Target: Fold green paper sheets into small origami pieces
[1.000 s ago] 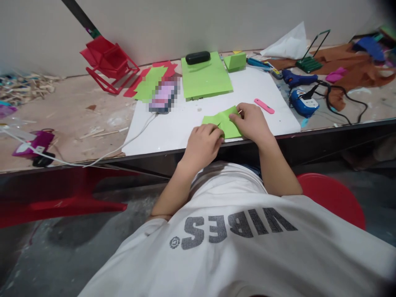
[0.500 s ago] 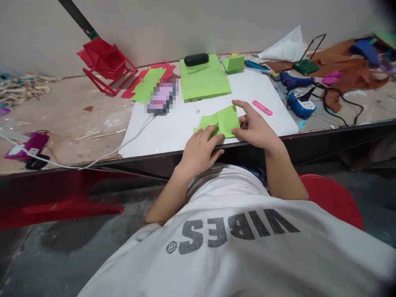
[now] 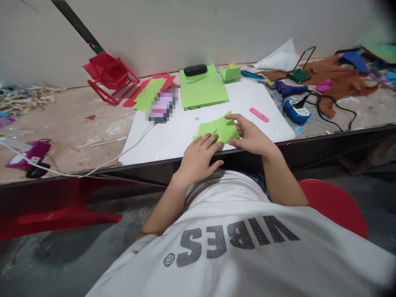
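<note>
A small piece of light green paper (image 3: 221,128), creased and slightly raised, lies on the white sheet near the table's front edge. Across its lower left part rests my left hand (image 3: 201,156), fingers stretched out flat and thumb apart. My right hand (image 3: 252,134) has the paper's right side between its curved index finger, at the upper corner, and its thumb, at the lower edge. Its other fingers curl behind and are partly hidden. To the right lies a pink cutter-like tool (image 3: 259,115), untouched.
Behind are a larger green sheet (image 3: 204,93) with a black case (image 3: 195,70) on it and a phone (image 3: 162,106) on a white cable. A red paper chair model (image 3: 111,78) stands left. Right lie a glue gun (image 3: 291,88) and a blue power socket (image 3: 297,111).
The view has tilted, so the table appears lower. My right hand has shifted slightly left with the paper's right side, which now leans over more. My left hand stays on the paper.
</note>
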A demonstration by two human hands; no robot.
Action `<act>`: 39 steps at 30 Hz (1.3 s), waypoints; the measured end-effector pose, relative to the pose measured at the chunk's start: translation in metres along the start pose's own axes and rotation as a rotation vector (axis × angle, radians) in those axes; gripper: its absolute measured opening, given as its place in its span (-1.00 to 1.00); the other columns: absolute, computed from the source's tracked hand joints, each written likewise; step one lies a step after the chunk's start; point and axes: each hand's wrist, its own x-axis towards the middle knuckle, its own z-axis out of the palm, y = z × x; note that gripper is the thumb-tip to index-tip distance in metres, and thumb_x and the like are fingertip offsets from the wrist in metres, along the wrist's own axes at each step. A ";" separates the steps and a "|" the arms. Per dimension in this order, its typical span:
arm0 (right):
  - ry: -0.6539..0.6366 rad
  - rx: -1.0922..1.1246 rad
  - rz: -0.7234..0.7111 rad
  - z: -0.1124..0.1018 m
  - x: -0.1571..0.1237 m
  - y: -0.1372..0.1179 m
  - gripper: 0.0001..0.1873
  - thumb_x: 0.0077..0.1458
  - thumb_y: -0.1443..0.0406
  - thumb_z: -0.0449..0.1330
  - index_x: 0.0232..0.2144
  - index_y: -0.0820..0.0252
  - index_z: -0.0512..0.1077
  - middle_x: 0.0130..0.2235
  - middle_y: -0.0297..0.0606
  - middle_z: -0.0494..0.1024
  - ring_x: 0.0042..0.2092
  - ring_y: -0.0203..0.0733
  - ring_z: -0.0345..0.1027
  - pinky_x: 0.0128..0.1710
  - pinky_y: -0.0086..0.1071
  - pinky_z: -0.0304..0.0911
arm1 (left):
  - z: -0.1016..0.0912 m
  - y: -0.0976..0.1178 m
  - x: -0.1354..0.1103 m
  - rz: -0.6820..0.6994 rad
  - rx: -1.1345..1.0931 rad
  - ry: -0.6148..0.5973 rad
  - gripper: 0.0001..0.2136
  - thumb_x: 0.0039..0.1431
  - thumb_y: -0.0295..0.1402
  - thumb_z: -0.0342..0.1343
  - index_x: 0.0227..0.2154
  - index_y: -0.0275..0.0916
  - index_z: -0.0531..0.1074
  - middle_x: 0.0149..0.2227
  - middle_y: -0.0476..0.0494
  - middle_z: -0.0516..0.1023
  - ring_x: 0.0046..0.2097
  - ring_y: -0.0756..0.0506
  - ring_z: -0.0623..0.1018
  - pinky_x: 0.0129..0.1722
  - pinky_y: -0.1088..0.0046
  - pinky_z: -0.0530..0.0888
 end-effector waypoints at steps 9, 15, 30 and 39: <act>0.007 -0.017 -0.023 0.002 -0.006 0.004 -0.02 0.27 0.26 0.48 0.70 -0.03 0.50 0.12 -0.04 0.75 0.24 0.30 0.69 0.27 0.07 0.61 | -0.002 0.003 0.000 0.031 0.053 -0.032 -0.37 0.57 -0.16 0.41 0.61 -0.15 0.63 0.76 -0.36 0.55 0.79 -0.61 0.49 0.76 -0.35 0.47; -0.014 0.002 -0.045 0.004 -0.006 0.000 -0.06 0.35 0.26 0.43 0.71 0.04 0.47 -0.04 -0.17 0.71 0.00 0.14 0.65 0.21 0.04 0.59 | -0.003 0.005 0.001 0.035 0.063 -0.032 -0.38 0.58 -0.15 0.39 0.61 -0.14 0.64 0.75 -0.37 0.56 0.78 -0.60 0.50 0.75 -0.35 0.49; -0.021 -0.032 -0.036 0.006 -0.005 -0.003 -0.12 0.36 0.31 0.43 0.68 -0.04 0.55 -0.02 -0.16 0.79 0.02 0.16 0.69 0.23 0.02 0.63 | -0.001 0.005 0.000 0.047 0.081 -0.012 -0.40 0.57 -0.21 0.39 0.60 -0.11 0.66 0.71 -0.44 0.60 0.75 -0.60 0.55 0.74 -0.38 0.53; -0.027 -0.083 -0.089 0.007 0.006 -0.008 -0.27 0.37 0.36 0.44 0.53 -0.04 0.69 0.06 -0.12 0.92 0.21 0.28 0.80 0.37 0.11 0.63 | 0.002 0.003 -0.002 0.039 0.054 0.000 -0.36 0.51 -0.21 0.46 0.59 -0.04 0.65 0.69 -0.43 0.62 0.72 -0.61 0.57 0.73 -0.42 0.53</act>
